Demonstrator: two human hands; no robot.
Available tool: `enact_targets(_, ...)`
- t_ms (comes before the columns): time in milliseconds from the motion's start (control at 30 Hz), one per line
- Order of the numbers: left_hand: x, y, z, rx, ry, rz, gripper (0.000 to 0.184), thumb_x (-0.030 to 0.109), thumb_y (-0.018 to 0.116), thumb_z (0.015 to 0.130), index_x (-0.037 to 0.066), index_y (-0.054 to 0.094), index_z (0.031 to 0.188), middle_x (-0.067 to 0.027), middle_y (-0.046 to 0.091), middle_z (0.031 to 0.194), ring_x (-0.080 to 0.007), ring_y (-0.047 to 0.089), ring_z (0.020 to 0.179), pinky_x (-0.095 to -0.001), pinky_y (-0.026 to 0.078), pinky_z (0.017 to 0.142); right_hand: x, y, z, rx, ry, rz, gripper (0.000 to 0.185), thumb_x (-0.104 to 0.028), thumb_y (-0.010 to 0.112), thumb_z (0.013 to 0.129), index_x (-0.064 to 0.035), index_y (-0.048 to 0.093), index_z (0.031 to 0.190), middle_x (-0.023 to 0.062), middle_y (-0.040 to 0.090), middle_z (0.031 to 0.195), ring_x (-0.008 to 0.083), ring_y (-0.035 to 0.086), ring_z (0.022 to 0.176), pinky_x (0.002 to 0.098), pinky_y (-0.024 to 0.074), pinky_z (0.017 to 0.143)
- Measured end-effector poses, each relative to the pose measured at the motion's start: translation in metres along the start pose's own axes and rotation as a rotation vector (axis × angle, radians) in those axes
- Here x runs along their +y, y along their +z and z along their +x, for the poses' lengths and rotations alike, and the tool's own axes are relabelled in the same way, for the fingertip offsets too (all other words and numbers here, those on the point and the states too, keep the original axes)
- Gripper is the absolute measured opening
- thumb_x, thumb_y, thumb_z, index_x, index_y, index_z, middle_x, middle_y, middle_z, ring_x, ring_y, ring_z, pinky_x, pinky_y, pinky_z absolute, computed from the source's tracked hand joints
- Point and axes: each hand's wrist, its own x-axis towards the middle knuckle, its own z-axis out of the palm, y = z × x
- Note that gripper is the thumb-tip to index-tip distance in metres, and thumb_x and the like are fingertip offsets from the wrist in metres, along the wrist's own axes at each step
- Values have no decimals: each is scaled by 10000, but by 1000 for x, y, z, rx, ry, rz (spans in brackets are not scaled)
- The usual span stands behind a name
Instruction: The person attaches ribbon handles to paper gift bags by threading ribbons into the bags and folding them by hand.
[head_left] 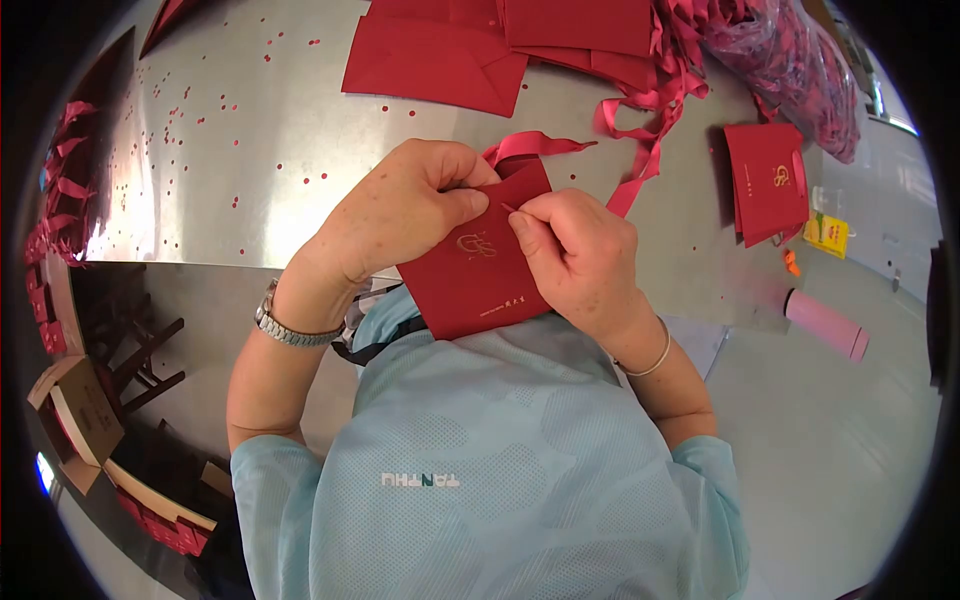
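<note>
A small red paper gift bag (470, 275) with gold lettering rests tilted against my shirt front. My left hand (410, 205) is closed on its upper left edge, thumb on the printed face. At the upper right of the bag, the thumb and index finger of my right hand (580, 250) pinch a small pinkish-red tip, apparently ribbon, against the face. A red ribbon (540, 143) loops out from behind the bag's top. The inside of the bag is hidden.
Flat red bags (440, 55) lie across the metal table (240, 215), with small red paper dots scattered about. Loose ribbons (650, 110) trail beside a full plastic sack (790, 65). At the right are a standing red bag (768, 185) and a pink bottle (825, 325). Cardboard boxes (85, 410) stand lower left.
</note>
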Motion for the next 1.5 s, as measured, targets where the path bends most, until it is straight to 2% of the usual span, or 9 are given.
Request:
enact_targets(400,3,4,-11,23,86,144,158,-50,550,891,-53,640,1021,-19,663,882,-63,577,804,-228,485,726,-8,-2,9,-36,27,-62,181,-110,702,796,-73,547,710,69,582,652,252,577,550,354,429,472)
enact_targets(467,1,10,-12,111,237,201,161,-14,571,836,-55,647,972,-175,680,827,-247,662,763,-336,514,715,-11,-4,13,-119,79,-123,193,-140,686,808,-62,546,700,87,596,651,283,589,558,385,441,479)
enact_targets(567,7,17,-15,169,310,299,157,-4,573,838,-50,647,969,-196,680,853,-297,670,791,-352,521,725,-10,-6,24,-176,85,-131,210,-173,677,820,-45,555,707,105,614,667,315,601,580,420,456,493)
enact_targets(667,4,11,-14,175,358,348,156,-6,572,902,-28,662,1028,-36,678,832,-85,594,764,-254,502,691,-11,-9,33,-235,112,-114,229,-198,674,828,-37,558,714,115,628,685,337,608,598,447,466,509)
enact_targets(800,18,-21,-8,-123,-21,-49,168,49,563,938,-4,684,1042,15,678,847,-84,589,753,-251,499,677,-18,-11,27,-228,69,-44,235,-211,692,823,-53,552,721,98,619,663,319,604,575,422,465,497)
enact_targets(900,35,-24,-9,-201,34,293,159,29,572,915,-4,694,1012,6,677,795,-90,579,720,-262,488,654,-21,-13,26,-225,-22,-90,235,-213,718,810,-69,547,738,76,609,643,292,607,567,394,461,485)
enact_targets(1200,21,-17,-11,-10,376,520,81,-15,615,797,-12,640,874,-155,648,764,-251,613,683,-331,488,648,-26,-24,35,-275,129,49,250,-219,758,786,-77,567,864,71,645,695,270,639,623,369,476,526)
enact_targets(1400,9,-9,-15,166,463,540,51,-13,596,826,-17,626,868,-139,645,735,-221,647,695,-335,502,654,-24,-28,40,-409,108,-34,360,-237,770,768,-80,556,1011,76,650,712,279,648,646,390,488,578)
enact_targets(1500,6,-17,-13,271,118,145,101,35,528,944,-21,610,921,-95,674,818,-175,682,724,-269,555,648,-16,-24,36,-436,133,-131,430,-128,777,749,-64,549,1107,69,555,639,199,563,541,324,437,527)
